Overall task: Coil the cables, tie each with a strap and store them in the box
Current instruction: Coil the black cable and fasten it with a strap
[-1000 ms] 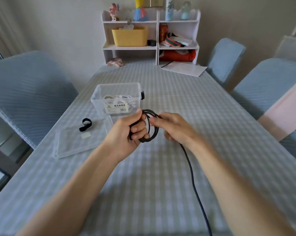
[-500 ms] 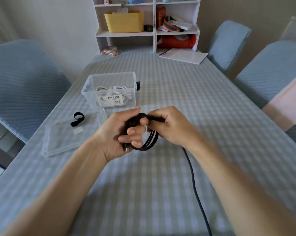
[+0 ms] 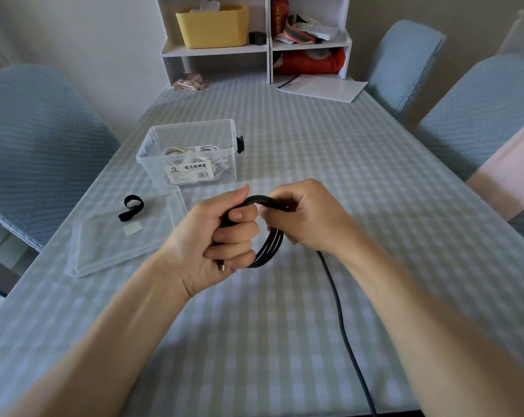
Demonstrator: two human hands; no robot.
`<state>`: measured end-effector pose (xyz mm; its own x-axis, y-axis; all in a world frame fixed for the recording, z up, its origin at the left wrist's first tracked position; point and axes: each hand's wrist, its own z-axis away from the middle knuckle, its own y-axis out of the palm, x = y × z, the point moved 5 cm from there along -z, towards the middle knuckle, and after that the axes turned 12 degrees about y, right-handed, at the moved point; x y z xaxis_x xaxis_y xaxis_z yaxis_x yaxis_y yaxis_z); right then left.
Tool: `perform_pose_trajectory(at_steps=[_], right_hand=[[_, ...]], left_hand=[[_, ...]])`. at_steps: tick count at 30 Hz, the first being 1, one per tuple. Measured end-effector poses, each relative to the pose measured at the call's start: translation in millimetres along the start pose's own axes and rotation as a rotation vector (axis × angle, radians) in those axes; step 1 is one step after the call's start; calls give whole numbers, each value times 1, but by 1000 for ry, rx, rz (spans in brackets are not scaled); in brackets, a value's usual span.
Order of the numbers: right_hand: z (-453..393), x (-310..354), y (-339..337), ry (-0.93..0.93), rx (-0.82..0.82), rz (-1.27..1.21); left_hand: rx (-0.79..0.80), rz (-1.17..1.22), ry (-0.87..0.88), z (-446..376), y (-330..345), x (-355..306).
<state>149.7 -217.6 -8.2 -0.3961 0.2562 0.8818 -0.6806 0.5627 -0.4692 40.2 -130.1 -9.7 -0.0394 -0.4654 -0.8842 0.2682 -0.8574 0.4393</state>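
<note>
Cable [image 3: 342, 323] trails from the near table edge up between my forearms — a loose black tail that runs to my right hand [image 3: 308, 218]. That hand is closed around the top of the coil [image 3: 266, 248], fingers curled over the strands where they bunch together. My left hand [image 3: 218, 236] makes a fist around the coil's other side, thumb up and laid along the loops, and a small metal plug tip shows just below my little finger. Several black loops hang in an arc between the two hands, above the checked tablecloth [image 3: 254, 341] and not touching it. To the left, a clear lid [image 3: 104, 254] lies flat on the cloth, with a black strap [image 3: 131, 207] curled on it and a small white tag beside that. Just beyond the lid stands the clear box [image 3: 191, 155], open, with a label on its near wall and a white cable [image 3: 194, 152] already coiled inside; a dark clip sticks out from its right end. Farther back a paper sheet [image 3: 324, 87] lies near the table's far end — behind it a white shelf [image 3: 254, 40] holds a yellow bin [image 3: 212, 25], a red can and some red cloth. Blue-covered chairs [image 3: 35, 139] stand at both sides of the table.
</note>
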Motion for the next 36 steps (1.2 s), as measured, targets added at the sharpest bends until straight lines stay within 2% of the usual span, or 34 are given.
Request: perform_pose_trajectory(at_steps=[5, 10, 16, 20, 23, 27, 30, 36], right_hand=[[-5, -3, 14, 105, 85, 126], [-3, -8, 10, 90, 141, 276], [-11, -11, 3, 105, 95, 313], [-12, -11, 12, 92, 78, 364], [-7, -11, 17, 131, 106, 253], [-1, -9, 21, 192, 101, 50], [-1, -13, 20, 276, 124, -91], [9, -17, 20, 409, 346, -284]], left_hand=[[-47, 5, 27, -1, 5, 1], [-103, -17, -74, 0, -9, 5], [-55, -57, -63, -3, 0, 10], [-117, -77, -1, -3, -5, 6], [-172, -2, 43, 0, -9, 3], [-222, 252, 86, -4, -9, 3], [-301, 356, 142, -10, -19, -1], [-444, 509, 280, -15, -42, -13]])
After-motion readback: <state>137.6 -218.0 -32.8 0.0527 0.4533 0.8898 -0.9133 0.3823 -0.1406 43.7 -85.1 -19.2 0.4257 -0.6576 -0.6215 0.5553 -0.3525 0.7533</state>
